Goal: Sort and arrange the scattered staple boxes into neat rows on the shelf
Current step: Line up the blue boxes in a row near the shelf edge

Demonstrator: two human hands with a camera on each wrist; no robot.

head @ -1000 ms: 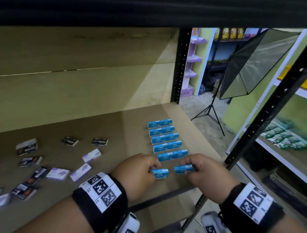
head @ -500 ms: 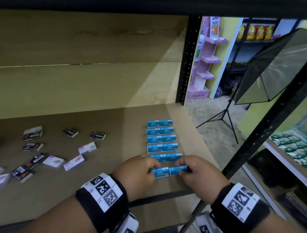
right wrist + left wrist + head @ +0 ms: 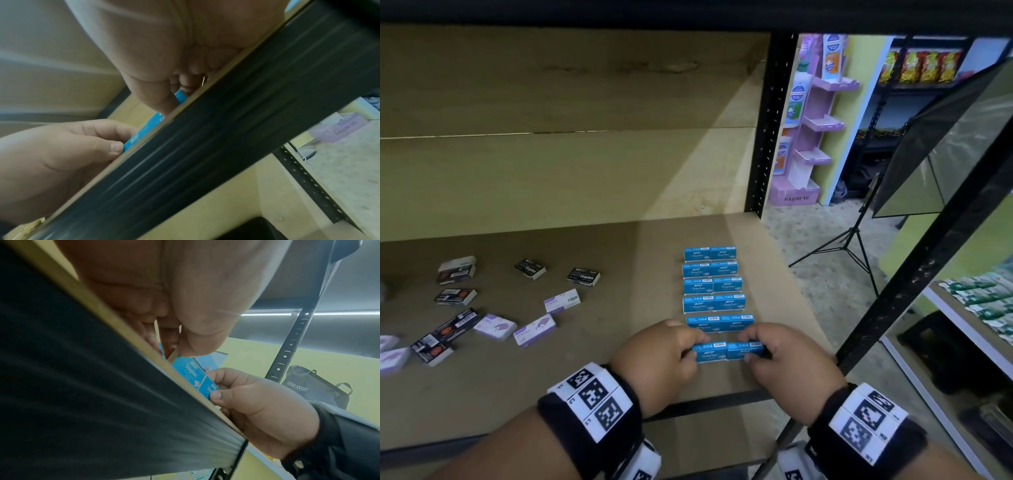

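On the brown shelf board (image 3: 619, 383) a column of blue staple boxes (image 3: 714, 286) lies in several paired rows on the right side. At the near end my left hand (image 3: 664, 356) pinches a blue staple box (image 3: 709, 353) and my right hand (image 3: 780, 356) pinches a second blue box (image 3: 743, 350); the two boxes touch end to end. The left wrist view shows both blue boxes (image 3: 191, 374) at the shelf edge with my right hand's thumb (image 3: 218, 395) on one. In the right wrist view the blue box (image 3: 144, 129) sits between both hands.
Black staple boxes (image 3: 583, 277) and purple staple boxes (image 3: 534, 330) lie scattered on the left of the shelf. A black upright post (image 3: 770, 123) stands at the back right, another post (image 3: 928, 260) at the front right. A light stand (image 3: 852, 240) is beyond.
The two blue boxes, apart a second ago, have been pushed together end to end in front of the last row. My view has tilted slightly upward.
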